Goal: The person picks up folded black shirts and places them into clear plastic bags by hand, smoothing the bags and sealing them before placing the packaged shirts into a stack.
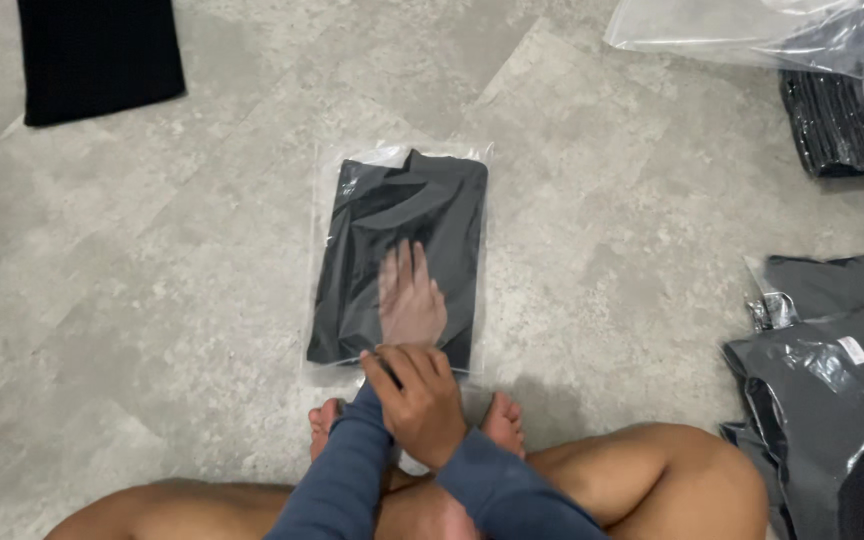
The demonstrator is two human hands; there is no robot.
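My right hand (422, 400) pinches the near mouth of the bag (324, 260) on the floor (152, 280) just beyond my feet, while my left hand (410, 300) lies flat inside on the shirt (402, 220). Pulling out carelessly could drag the folds loose.

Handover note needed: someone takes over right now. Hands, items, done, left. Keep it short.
Arms are crossed at the wrists, so which hand is which is my reading.
Left hand: reached inside the clear plastic bag, flat on the folded black garment.
Right hand: on top, gripping the bag's near opening edge.
The garment is in the bag, lying on the grey floor.
Done: garment inserted.
Left: withdraw the hand, close the bag; looks unsealed.
Packed grey garments stacked to the right.
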